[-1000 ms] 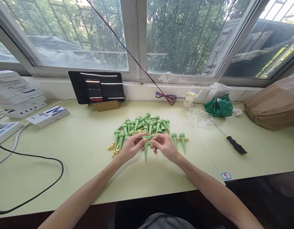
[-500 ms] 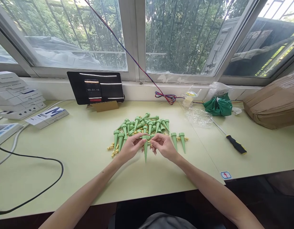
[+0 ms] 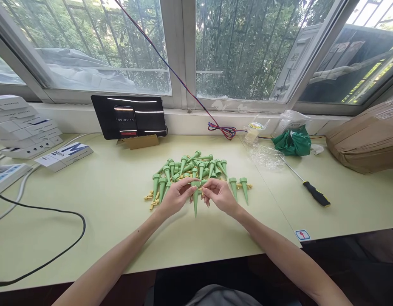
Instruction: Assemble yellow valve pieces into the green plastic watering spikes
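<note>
Spike [image 3: 195, 203], green and point down, is held in the narrow pinch of our left hand [image 3: 176, 196], in front of the pile [image 3: 191, 168] of similar green pieces on our pale table [image 3: 97, 216]. Our right hand [image 3: 220, 195] works close by, its thumb and fingers drawn together just beside the spike; whether they hold a small yellow part, we cannot tell. Against the frame from a second ago, little changes: both our hands keep their pose and the spike stays upright between them, while the timer on the dark screen [image 3: 151, 117] goes from 00:01:18 to 00:01:19. To our right, two green spikes [image 3: 239, 191] lie apart from the pile, with yellow fittings [image 3: 250, 186] beside them. Farther right, the screwdriver [image 3: 315, 194] rests where it did, near the crumpled clear plastic [image 3: 266, 157] and green bag [image 3: 292, 141].
</note>
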`<state>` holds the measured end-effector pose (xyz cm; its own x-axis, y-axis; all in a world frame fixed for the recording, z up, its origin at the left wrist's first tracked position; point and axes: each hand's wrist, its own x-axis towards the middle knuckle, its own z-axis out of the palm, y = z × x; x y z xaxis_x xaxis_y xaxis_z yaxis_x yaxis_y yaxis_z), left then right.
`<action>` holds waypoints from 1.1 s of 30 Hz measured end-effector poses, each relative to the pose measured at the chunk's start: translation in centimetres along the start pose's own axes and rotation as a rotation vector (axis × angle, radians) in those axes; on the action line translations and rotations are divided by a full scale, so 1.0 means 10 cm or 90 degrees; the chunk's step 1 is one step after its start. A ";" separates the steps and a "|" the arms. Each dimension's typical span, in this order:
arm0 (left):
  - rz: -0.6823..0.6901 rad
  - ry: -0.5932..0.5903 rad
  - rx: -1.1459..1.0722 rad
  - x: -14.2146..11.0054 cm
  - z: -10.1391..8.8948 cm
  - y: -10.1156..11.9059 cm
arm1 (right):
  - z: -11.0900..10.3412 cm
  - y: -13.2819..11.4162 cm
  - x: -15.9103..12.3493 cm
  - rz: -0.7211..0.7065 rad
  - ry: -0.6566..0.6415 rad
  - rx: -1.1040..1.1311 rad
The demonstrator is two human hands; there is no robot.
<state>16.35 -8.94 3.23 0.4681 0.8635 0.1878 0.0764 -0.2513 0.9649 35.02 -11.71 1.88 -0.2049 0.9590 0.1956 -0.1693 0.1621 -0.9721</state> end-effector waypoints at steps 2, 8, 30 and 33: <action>-0.012 -0.009 -0.007 0.00 0.00 0.01 | 0.00 0.00 0.00 -0.009 -0.001 -0.004; -0.053 -0.034 -0.089 0.01 0.00 0.00 | 0.00 0.02 -0.02 -0.042 0.009 -0.045; -0.006 -0.018 -0.018 0.01 0.01 -0.01 | -0.02 0.03 0.01 0.003 -0.012 -0.004; -0.009 -0.021 -0.011 0.01 0.01 0.00 | -0.02 0.03 0.00 -0.006 -0.009 -0.011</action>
<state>16.43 -8.91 3.22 0.4952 0.8523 0.1683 0.0675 -0.2309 0.9706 35.16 -11.64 1.61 -0.2162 0.9541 0.2071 -0.1555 0.1757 -0.9721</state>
